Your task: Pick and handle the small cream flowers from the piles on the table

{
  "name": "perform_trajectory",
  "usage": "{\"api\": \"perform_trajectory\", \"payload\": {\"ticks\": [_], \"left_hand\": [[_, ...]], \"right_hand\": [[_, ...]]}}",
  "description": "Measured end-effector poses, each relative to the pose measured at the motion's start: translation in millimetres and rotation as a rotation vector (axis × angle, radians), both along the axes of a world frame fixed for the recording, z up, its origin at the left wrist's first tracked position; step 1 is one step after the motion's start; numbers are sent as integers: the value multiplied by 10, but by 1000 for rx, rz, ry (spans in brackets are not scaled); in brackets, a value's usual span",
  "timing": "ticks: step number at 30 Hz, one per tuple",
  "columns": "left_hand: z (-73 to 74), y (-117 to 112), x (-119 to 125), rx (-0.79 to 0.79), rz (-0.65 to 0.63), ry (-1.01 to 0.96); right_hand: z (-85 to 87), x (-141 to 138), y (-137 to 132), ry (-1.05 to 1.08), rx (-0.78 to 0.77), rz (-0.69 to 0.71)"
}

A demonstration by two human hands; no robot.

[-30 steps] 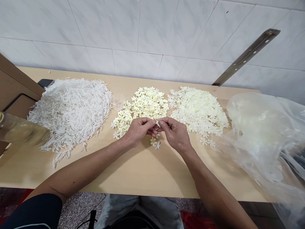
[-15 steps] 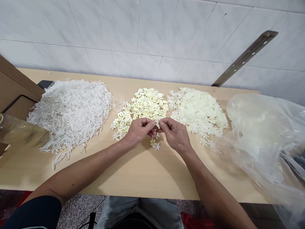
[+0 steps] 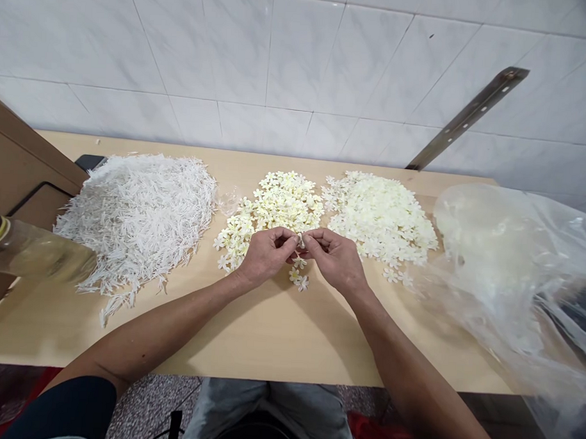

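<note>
My left hand and my right hand meet at the middle of the table, thumbs and forefingers pinched. A small white artificial flower shows between the fingertips, mostly hidden by them. Just behind my hands spreads a pile of white artificial flowers with yellow centres. Below the fingers a few loose flowers lie on the wood. To the right is a larger heap of paler flowers. A big heap of thin white stem-like pieces lies to the left.
A clear plastic bottle lies at the left, beside a brown box. Crumpled clear plastic sits between two heaps. A large clear plastic bag covers the right end. A metal bracket leans on the tiled wall behind the table.
Both hands stay pinched in nearly the same spot, with small finger shifts. A loose flower below the fingertips is more visible. The whole view has shifted slightly.
</note>
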State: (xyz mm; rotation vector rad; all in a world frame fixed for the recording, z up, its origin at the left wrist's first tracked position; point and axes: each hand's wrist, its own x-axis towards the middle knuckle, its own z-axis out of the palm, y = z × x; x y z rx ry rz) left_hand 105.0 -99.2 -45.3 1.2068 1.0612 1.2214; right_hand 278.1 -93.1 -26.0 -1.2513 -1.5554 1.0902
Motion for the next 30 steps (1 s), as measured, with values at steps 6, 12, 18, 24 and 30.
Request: {"api": "perform_trajectory", "payload": {"ticks": [6, 12, 18, 24, 30], "left_hand": [[-15, 2, -8, 25, -9, -2], [26, -17, -7, 22, -21, -17], [49, -26, -9, -3, -17, -1], [19, -19, -35, -11, -18, 42], [20, 0, -20, -69, -42, -26]], "right_hand": [[11, 71, 32, 128, -115, 58], [5, 78, 29, 45, -49, 74], [-23, 92, 19, -161, 136, 43], [-6, 91, -9, -391, 320, 21], [12, 38, -43, -441, 362, -18]]}}
